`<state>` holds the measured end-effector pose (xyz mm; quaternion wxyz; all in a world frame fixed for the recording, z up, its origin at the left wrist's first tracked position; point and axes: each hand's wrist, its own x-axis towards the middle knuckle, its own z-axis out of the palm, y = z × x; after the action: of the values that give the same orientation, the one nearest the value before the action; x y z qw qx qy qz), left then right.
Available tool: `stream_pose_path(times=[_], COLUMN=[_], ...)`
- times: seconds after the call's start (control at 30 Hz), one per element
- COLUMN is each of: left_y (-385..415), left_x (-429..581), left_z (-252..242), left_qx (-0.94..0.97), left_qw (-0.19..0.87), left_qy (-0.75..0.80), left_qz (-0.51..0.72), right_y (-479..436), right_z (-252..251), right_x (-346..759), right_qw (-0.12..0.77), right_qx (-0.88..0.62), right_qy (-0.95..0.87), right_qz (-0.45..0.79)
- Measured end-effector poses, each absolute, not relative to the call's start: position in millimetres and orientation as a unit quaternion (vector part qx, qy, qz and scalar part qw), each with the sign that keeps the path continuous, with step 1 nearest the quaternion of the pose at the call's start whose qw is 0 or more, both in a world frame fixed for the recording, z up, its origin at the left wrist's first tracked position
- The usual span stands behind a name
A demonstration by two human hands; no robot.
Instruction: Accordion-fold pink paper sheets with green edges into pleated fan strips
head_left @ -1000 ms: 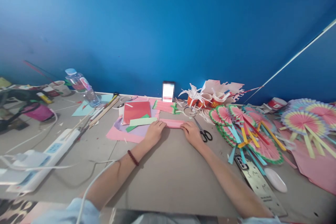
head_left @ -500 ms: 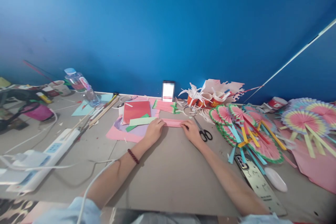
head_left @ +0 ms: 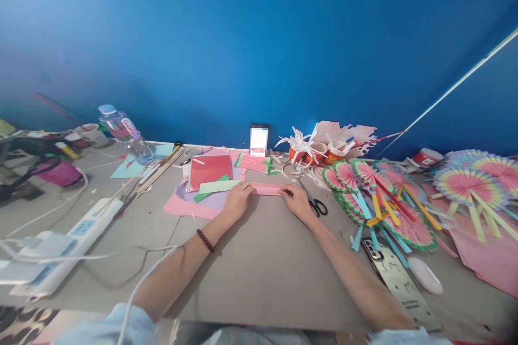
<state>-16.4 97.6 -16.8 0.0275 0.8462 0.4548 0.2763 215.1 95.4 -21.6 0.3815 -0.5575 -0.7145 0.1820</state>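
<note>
A flat strip of pink paper point(head_left: 266, 189) lies across the table between my two hands. My left hand point(head_left: 238, 197) has its fingers closed on the strip's left end. At the right end, my right hand point(head_left: 295, 199) grips the strip with bent fingers. Black-handled scissors point(head_left: 318, 207) lie just right of my right hand, partly hidden by it. Left of my left hand are a light green strip point(head_left: 218, 187), a darker green strip point(head_left: 200, 198) and a red pack of paper point(head_left: 210, 171), over purple and pink sheets.
Pink and green folded paper fans point(head_left: 384, 194) spread out on the right, with a phone point(head_left: 399, 280) and white mouse point(head_left: 424, 275) below them. A power strip point(head_left: 76, 242) and bottle point(head_left: 129, 132) stand left. Paper cups point(head_left: 315, 153) and a lit screen point(head_left: 259, 140) are by the wall.
My right hand has shifted very slightly along the strip's right end, covering more of the scissors. My left hand and the strip stay in place.
</note>
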Motion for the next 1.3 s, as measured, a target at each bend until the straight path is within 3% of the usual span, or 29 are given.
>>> stream_pose_path(times=[0.2,0.5,1.1,1.3], left_y=[93.7,92.3,96.5,98.8], left_x=[-16.2,-16.7,-16.3,-15.7], left_z=[-14.4,-16.2,-17.6,-20.9], left_qx=[0.860,0.894,0.870,0.868], left_qw=[0.001,-0.016,0.014,0.021], left_qy=[0.454,0.396,0.420,0.421], left_qz=[0.234,0.207,0.257,0.262], right_y=[90.9,75.5,93.2,97.0], right_z=[-16.1,-7.0,-6.9,-8.9], right_x=[217.4,221.2,224.2,222.4], right_qw=[0.363,0.265,0.325,0.322], right_qx=[-0.528,-0.481,-0.560,-0.580], right_qy=[-0.754,-0.831,-0.727,-0.715], right_qz=[0.148,0.083,0.229,0.221])
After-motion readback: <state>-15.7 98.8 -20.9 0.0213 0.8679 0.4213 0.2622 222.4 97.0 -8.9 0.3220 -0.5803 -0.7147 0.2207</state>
